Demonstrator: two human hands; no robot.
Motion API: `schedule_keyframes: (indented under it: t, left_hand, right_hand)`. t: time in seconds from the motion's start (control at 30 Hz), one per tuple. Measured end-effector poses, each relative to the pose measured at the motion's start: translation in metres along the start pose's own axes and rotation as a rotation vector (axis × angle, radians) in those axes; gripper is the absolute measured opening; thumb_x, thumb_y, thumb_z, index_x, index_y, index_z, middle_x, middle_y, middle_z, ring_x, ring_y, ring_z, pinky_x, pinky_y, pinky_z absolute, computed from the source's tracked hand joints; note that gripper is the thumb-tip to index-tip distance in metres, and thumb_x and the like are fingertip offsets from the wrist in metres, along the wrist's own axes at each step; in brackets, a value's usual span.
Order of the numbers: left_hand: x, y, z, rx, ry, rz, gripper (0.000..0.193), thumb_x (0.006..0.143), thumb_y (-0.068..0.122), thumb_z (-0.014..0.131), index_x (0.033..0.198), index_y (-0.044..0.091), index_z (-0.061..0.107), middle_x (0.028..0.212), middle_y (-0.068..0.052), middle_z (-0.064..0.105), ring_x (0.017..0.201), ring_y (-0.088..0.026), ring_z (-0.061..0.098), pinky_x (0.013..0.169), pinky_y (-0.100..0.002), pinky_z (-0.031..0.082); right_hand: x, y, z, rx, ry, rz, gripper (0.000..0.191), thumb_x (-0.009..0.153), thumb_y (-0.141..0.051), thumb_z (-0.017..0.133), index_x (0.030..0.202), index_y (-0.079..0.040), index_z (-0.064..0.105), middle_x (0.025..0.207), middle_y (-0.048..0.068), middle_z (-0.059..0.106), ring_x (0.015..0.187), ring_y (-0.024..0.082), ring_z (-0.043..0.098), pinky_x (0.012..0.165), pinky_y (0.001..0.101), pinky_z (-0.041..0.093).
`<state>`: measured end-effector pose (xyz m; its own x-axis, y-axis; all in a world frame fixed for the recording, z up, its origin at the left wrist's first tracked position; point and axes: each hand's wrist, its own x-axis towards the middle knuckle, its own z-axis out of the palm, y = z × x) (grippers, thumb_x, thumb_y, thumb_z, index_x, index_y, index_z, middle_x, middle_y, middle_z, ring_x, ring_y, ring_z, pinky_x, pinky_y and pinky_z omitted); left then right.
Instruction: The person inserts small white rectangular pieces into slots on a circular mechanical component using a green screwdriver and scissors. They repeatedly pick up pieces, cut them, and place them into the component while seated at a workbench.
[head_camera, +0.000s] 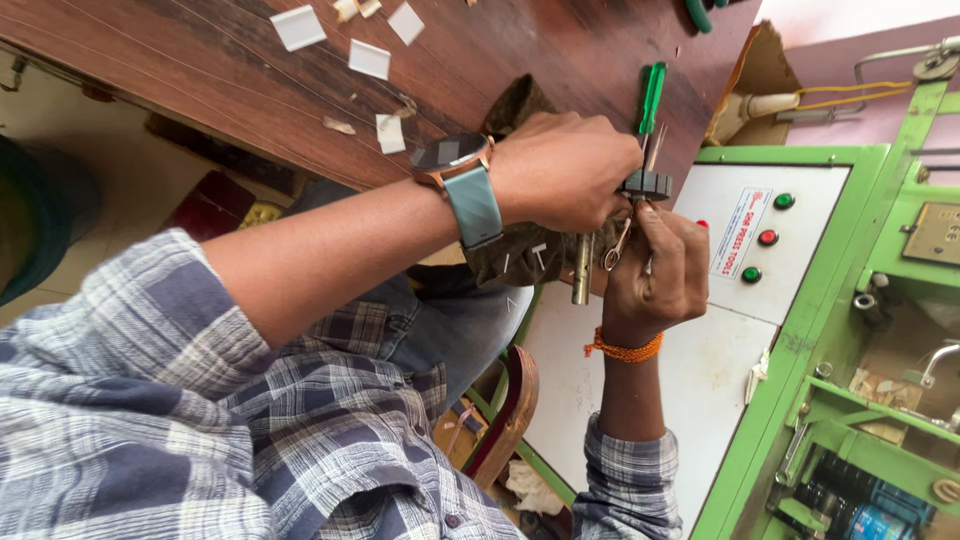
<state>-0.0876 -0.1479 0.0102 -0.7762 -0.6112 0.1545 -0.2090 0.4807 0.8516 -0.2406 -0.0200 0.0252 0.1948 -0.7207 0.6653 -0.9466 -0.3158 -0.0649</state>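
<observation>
At tabletop edge, head view: both hands meet over a small dark round part, held off the wooden tabletop (250, 70) and in front of a green-framed machine.
Left hand (560, 170): comes in from the left, grey-strapped watch (465, 190) on the wrist; fist closed, fingers pressed together around the dark toothed round part (648, 184) and the grey metal shaft (582, 270) that hangs below it.
Right hand (650, 270): rises from below, orange thread band (625, 350) on the wrist; fingers curled and pinching a thin metal tool (617, 245), small scissors or tweezers by the looped end; which one I cannot tell.
Work piece location: round part sits between the two hands, just above the right knuckles, touching the left fingertips; shaft points down toward the lap.
Cloth: dark rag (525, 250) lies under the left hand, draped over the tabletop edge.
Green-handled tool (652, 100): stands just behind the round part with a thin metal tip beside it; whether a hand holds it is hidden.
Progress, judged: part is already gripped and the thin tool is at it, so fine work on the part is under way; nothing shows it as finished, and the part is not set down.
Left over, judged: white paper squares (370, 58) lie scattered and untouched on the tabletop, well apart from the hands.
Machine: white panel (800, 250) with green and red buttons (768, 238) just right of the hands; no hand touches it.
</observation>
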Motion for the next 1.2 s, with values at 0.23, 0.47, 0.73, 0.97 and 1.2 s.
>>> schedule_keyframes:
  t: [0.23,0.47,0.73,0.97,1.2]
  left_hand:
    - [0.006,-0.007,-0.008,-0.064,-0.049,-0.010,0.023,0.085,0.027,0.070,0.090,0.004,0.072,0.084,-0.021,0.073,0.079,-0.042,0.072,0.069,-0.052,0.056]
    - [0.006,-0.026,-0.010,-0.125,0.017,0.145,0.029,0.086,0.029,0.073,0.102,0.005,0.071,0.089,-0.022,0.072,0.087,-0.044,0.069,0.076,-0.052,0.054]
    - [0.001,-0.026,-0.014,-0.152,-0.223,0.302,0.026,0.082,0.027,0.076,0.100,0.007,0.073,0.088,-0.014,0.075,0.081,-0.036,0.072,0.072,-0.048,0.053]
    - [-0.027,-0.015,-0.007,-0.169,0.157,0.248,0.044,0.075,0.030,0.085,0.115,0.015,0.073,0.094,-0.011,0.077,0.087,-0.033,0.073,0.073,-0.045,0.055]
    - [-0.063,-0.009,0.029,-0.189,0.516,0.249,0.041,0.082,0.031,0.086,0.115,0.014,0.066,0.099,-0.003,0.070,0.093,-0.027,0.067,0.078,-0.042,0.050]
  right_hand:
    - [0.010,-0.006,0.016,-0.092,0.077,-0.020,0.024,0.090,0.020,0.073,0.108,0.004,0.073,0.102,0.015,0.074,0.094,0.027,0.073,0.085,0.0377,0.061]
    - [0.022,-0.011,0.012,-0.132,0.004,0.005,0.024,0.086,0.012,0.082,0.103,-0.004,0.077,0.099,0.007,0.076,0.096,0.023,0.064,0.090,0.0379,0.052]
    - [0.001,-0.024,-0.005,0.534,0.077,0.404,0.065,0.085,-0.013,0.090,0.136,-0.010,0.051,0.140,0.001,0.048,0.120,0.014,0.052,0.100,0.0279,0.050]
    - [-0.011,-0.023,-0.004,0.738,-0.093,0.769,0.064,0.100,-0.031,0.078,0.148,0.004,0.055,0.135,0.012,0.063,0.121,0.019,0.061,0.108,0.0307,0.051]
    - [-0.016,-0.029,0.003,0.769,-0.080,0.662,0.081,0.100,-0.048,0.075,0.154,0.005,0.045,0.154,0.016,0.055,0.143,0.022,0.055,0.122,0.0346,0.046]
